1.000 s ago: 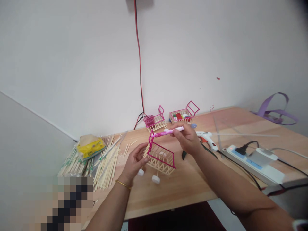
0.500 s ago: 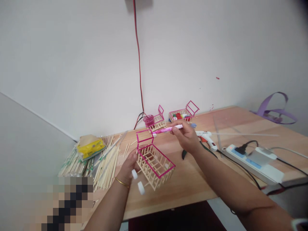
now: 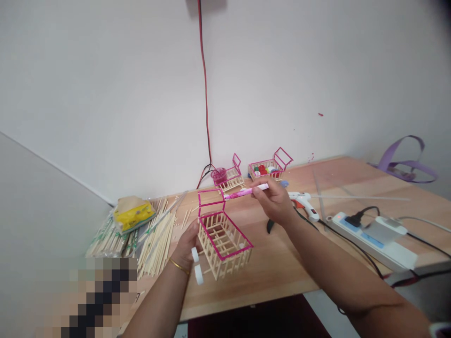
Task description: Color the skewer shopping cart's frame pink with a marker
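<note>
My left hand (image 3: 188,244) grips the handle end of a miniature shopping cart (image 3: 225,259) made of thin wooden sticks. Its top rim and handle frame are magenta, its lower sticks bare, and white wheels show on its left side. Between the fingers of my right hand (image 3: 271,199) is a slim paintbrush (image 3: 243,192), white at the back and smeared pink toward the front. The brush's front end reaches the right side of the handle frame; whether it touches I cannot tell. The left fingers are partly hidden behind the cart.
Behind are two similar carts, one (image 3: 235,178) beside a cup of magenta paint (image 3: 219,175), another (image 3: 266,166) holding colourful bottle caps or pots. Loose sticks (image 3: 157,249) and a yellow packet (image 3: 134,216) lie left. A glue gun (image 3: 305,206) and power strip (image 3: 373,241) with cables lie right.
The cart in my left hand has turned slightly, its far end swinging a little left. My right hand has hardly moved, still holding the brush near the handle frame.
</note>
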Available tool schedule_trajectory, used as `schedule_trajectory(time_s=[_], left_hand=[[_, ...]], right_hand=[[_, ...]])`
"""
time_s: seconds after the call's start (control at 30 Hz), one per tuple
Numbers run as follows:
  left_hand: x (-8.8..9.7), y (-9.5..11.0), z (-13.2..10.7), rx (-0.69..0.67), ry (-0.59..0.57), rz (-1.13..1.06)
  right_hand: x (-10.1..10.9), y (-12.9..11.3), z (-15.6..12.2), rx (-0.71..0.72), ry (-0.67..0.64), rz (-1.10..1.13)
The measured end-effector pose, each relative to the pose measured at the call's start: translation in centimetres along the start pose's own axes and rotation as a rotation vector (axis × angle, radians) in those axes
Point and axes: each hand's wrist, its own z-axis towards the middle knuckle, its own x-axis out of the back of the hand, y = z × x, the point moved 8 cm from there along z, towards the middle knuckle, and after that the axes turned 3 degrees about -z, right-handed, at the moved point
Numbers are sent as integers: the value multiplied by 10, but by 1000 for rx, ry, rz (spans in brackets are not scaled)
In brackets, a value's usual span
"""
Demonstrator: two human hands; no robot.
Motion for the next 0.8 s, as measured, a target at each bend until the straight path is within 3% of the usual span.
schedule_trajectory(time_s=[0.3, 0.57, 0.8], left_hand=[[-9, -4, 0, -3, -19, -2], [-5, -14, 5, 49, -81, 48], [3, -15, 8, 37, -69, 40]], right_hand=[[-6, -15, -5, 91, -30, 20], [-12, -30, -7, 193, -56, -71], [0, -21, -4, 104, 58, -137]])
